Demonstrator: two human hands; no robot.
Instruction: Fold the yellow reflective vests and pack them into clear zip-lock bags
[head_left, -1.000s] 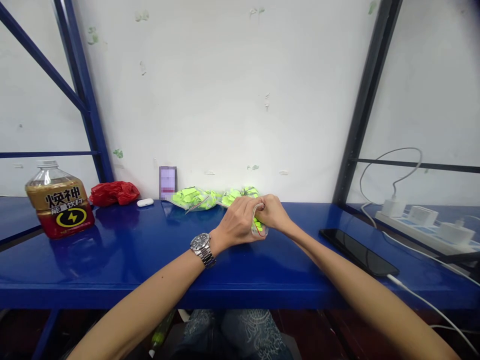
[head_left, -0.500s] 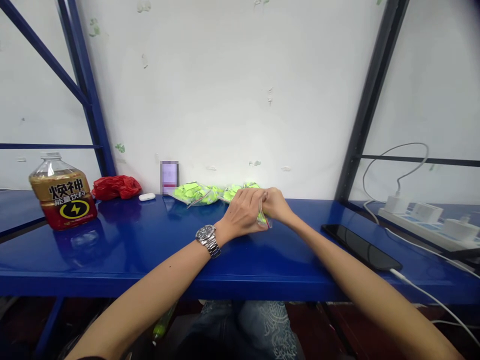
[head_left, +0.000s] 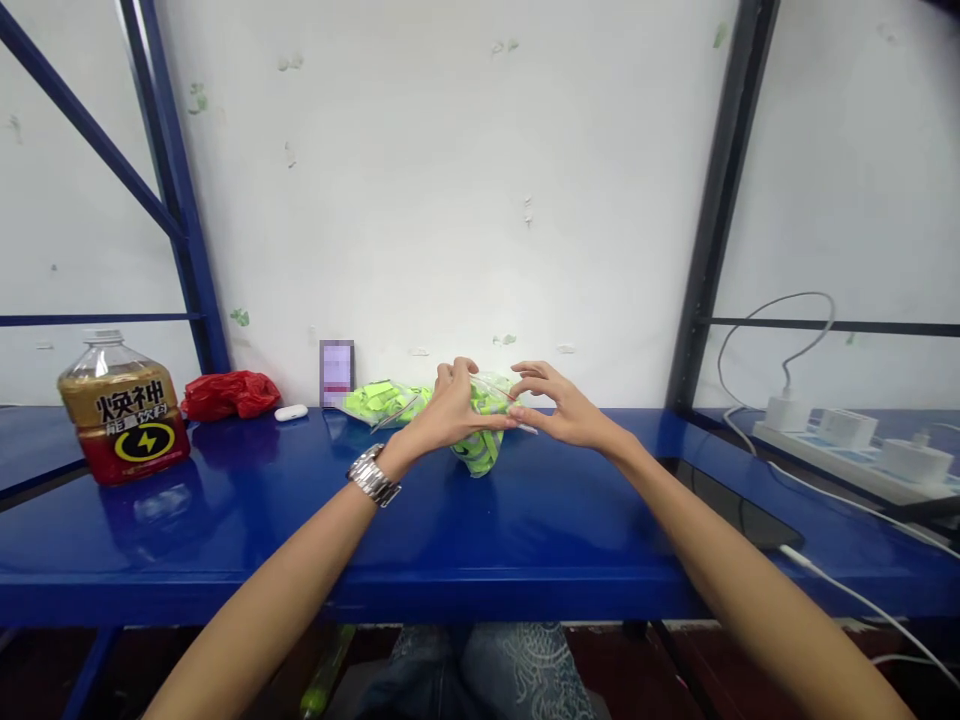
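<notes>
A clear plastic bag [head_left: 478, 455] with bright yellow-green pieces in it is up between my hands above the table. My left hand [head_left: 452, 408], wearing a metal watch on the wrist, has thumb and fingers closed on the bag's upper part. Across from it, my right hand [head_left: 559, 408] has its fingers spread and curved, a gap showing between thumb and fingers. Its fingertips are at the bag's edge, where a thin red line shows. Behind my left hand, a similar bag of yellow-green pieces [head_left: 381, 400] lies against the wall.
A large drink bottle [head_left: 127, 425], a red plastic bag [head_left: 231, 396], a white case [head_left: 291, 412] and a propped phone [head_left: 337, 373] stand to the left on the blue table [head_left: 300, 540]. Rightward lie a black phone [head_left: 739, 508] on a white cable and a power strip [head_left: 892, 455] with chargers.
My hands have moved apart from their clasped position, and the right fingers have spread. The bag's lower part now shows beneath my left hand. The view has tipped slightly upward.
</notes>
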